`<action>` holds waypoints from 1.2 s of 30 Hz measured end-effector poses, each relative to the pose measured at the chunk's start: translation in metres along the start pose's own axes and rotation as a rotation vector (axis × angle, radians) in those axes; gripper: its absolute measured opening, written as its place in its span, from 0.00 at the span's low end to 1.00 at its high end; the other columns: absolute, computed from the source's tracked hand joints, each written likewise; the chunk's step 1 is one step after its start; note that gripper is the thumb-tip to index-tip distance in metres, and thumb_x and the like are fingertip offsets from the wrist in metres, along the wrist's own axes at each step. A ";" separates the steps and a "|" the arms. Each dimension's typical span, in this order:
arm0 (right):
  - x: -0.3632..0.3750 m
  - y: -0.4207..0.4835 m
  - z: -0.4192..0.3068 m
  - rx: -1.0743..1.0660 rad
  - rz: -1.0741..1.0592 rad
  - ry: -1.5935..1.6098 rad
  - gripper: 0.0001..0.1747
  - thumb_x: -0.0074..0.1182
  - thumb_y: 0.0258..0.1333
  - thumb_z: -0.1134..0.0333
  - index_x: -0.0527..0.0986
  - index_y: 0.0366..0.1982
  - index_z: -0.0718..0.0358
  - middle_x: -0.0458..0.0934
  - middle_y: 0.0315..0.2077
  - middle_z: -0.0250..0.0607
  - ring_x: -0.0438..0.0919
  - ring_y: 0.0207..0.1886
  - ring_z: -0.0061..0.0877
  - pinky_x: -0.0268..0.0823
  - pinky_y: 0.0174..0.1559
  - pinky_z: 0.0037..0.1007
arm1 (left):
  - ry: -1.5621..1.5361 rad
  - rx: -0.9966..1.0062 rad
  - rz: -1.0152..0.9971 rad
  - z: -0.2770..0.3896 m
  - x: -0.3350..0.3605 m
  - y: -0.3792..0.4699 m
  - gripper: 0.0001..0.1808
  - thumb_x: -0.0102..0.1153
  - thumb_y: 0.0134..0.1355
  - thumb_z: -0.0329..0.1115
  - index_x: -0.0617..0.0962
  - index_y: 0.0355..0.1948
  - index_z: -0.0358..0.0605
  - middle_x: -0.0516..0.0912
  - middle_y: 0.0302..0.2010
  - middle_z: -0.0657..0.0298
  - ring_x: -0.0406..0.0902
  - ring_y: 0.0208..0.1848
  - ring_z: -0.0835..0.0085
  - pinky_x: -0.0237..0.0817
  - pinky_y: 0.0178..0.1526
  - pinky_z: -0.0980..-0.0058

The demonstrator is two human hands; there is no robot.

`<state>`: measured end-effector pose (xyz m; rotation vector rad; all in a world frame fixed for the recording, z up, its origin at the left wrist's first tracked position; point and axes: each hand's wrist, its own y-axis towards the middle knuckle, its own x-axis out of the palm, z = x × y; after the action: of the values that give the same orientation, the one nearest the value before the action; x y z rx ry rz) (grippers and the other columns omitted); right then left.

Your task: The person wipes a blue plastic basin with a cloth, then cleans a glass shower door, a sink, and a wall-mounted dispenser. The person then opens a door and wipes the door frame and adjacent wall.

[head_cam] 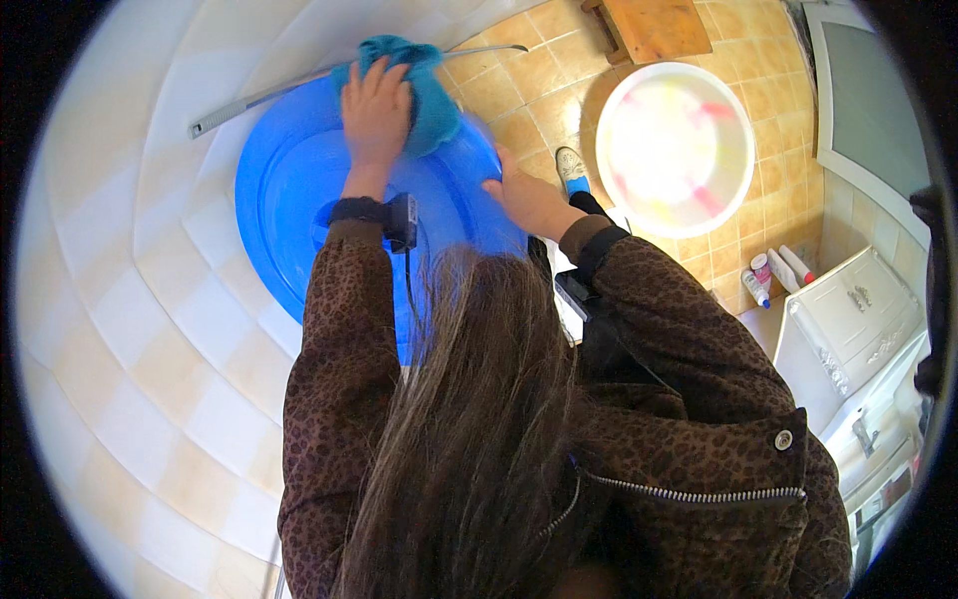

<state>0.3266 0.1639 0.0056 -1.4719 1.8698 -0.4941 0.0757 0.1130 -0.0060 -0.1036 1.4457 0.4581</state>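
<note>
A large blue plastic tub (299,202) fills the area before me at the left, beside the tiled wall. My left hand (376,112) presses a teal cloth (434,108) against the tub's far rim, fingers spread over the fabric. With my right hand (528,195) I grip the tub's right rim, the thumb and a finger showing at its edge. Long hair hangs over the near part of the tub and hides it. Each wrist wears a dark band, and a small black device sits at the left one.
A white round basin (673,150) with pink and yellow patches is on the tan tiled floor, near a wooden stool (658,30). A grey-handled rod (239,112) lies behind the tub. Several bottles (756,281) stand beside a white cabinet (853,314). My shoe (572,166) shows between tub and basin.
</note>
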 end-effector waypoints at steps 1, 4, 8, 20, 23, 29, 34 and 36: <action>-0.001 -0.001 -0.001 -0.004 0.001 0.005 0.39 0.47 0.68 0.51 0.48 0.70 0.62 0.81 0.43 0.64 0.81 0.45 0.55 0.71 0.48 0.52 | -0.018 -0.029 0.011 -0.002 -0.003 -0.001 0.18 0.52 0.65 0.37 0.79 0.56 0.56 0.74 0.63 0.58 0.64 0.68 0.42 0.57 0.65 0.47; -0.003 -0.002 -0.001 -0.004 -0.006 0.014 0.39 0.47 0.68 0.51 0.48 0.70 0.62 0.81 0.43 0.63 0.81 0.44 0.55 0.72 0.47 0.51 | -0.117 -0.140 -0.007 0.011 -0.013 -0.019 0.25 0.52 0.64 0.35 0.72 0.64 0.52 0.64 0.70 0.46 0.59 0.68 0.34 0.55 0.66 0.46; -0.001 -0.004 0.003 -0.018 0.010 0.001 0.39 0.45 0.69 0.51 0.49 0.71 0.63 0.80 0.44 0.63 0.81 0.43 0.55 0.72 0.47 0.50 | -0.231 -0.192 -0.218 0.056 -0.012 -0.070 0.28 0.55 0.61 0.33 0.72 0.64 0.50 0.62 0.70 0.43 0.58 0.68 0.35 0.53 0.68 0.47; -0.004 -0.008 0.001 0.025 -0.031 0.031 0.39 0.43 0.68 0.49 0.52 0.69 0.68 0.79 0.47 0.64 0.79 0.49 0.55 0.69 0.52 0.50 | -0.073 -0.254 -0.446 0.026 -0.026 -0.108 0.26 0.50 0.66 0.38 0.71 0.65 0.44 0.62 0.71 0.44 0.58 0.69 0.36 0.52 0.68 0.43; 0.001 -0.010 0.004 -0.015 0.025 0.044 0.38 0.45 0.67 0.49 0.53 0.67 0.68 0.79 0.46 0.65 0.79 0.49 0.55 0.69 0.51 0.50 | -0.079 -0.131 -0.180 0.015 -0.005 -0.091 0.28 0.47 0.69 0.38 0.66 0.69 0.43 0.60 0.72 0.42 0.57 0.69 0.34 0.50 0.69 0.44; 0.013 -0.008 0.001 0.006 0.163 -0.016 0.31 0.49 0.66 0.50 0.61 0.58 0.67 0.80 0.41 0.65 0.80 0.45 0.57 0.70 0.48 0.51 | -0.144 0.095 -0.473 0.055 -0.024 -0.161 0.33 0.54 0.65 0.42 0.66 0.69 0.45 0.59 0.73 0.48 0.55 0.70 0.32 0.46 0.71 0.42; 0.021 -0.008 -0.001 0.041 0.224 -0.041 0.31 0.50 0.65 0.50 0.64 0.54 0.70 0.81 0.40 0.64 0.81 0.45 0.56 0.71 0.47 0.50 | -0.274 0.186 -0.586 0.080 -0.052 -0.202 0.31 0.56 0.63 0.38 0.68 0.68 0.45 0.58 0.74 0.51 0.49 0.74 0.35 0.45 0.71 0.40; 0.023 -0.008 -0.001 0.073 0.223 -0.078 0.30 0.50 0.65 0.50 0.65 0.54 0.70 0.82 0.40 0.63 0.81 0.45 0.54 0.72 0.47 0.49 | -0.282 0.167 -0.617 0.083 -0.058 -0.202 0.31 0.56 0.63 0.36 0.68 0.67 0.44 0.58 0.74 0.52 0.49 0.74 0.36 0.45 0.71 0.41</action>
<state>0.3283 0.1398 0.0052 -1.2004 1.9048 -0.3887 0.2228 -0.0560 0.0202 -0.3257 1.0964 -0.1503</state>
